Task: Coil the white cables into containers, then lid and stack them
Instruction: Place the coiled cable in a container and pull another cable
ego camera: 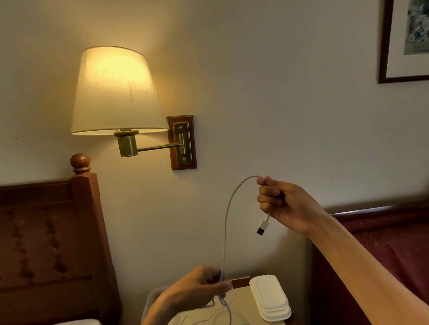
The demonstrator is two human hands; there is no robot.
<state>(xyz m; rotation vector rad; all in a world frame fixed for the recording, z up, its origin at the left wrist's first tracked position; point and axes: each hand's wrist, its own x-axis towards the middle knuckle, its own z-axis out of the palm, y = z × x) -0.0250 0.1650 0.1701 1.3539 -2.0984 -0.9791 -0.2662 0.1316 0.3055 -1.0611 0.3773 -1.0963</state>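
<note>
Gripping the thin white cable (225, 220) in a raised fist, my right hand (283, 203) leaves its USB plug (262, 226) dangling below. My left hand (200, 287) pinches the same cable lower (loose loops trail onto the pale nightstand (245, 311)), beside stacked white oval lidded containers (270, 297).

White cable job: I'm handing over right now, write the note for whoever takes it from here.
Right hand: raised, fist gripping the white cable near its end, USB plug dangling below it.
Left hand: lower, pinching the same cable over the bedside table.
The cable arcs between the hands; the rest lies in loose loops on the table.
Stack of white containers sits on the table's right side, nothing visibly in it.
Done: one end picked up.
Left: coil the cable, put it in a container, lid and stack.
</note>
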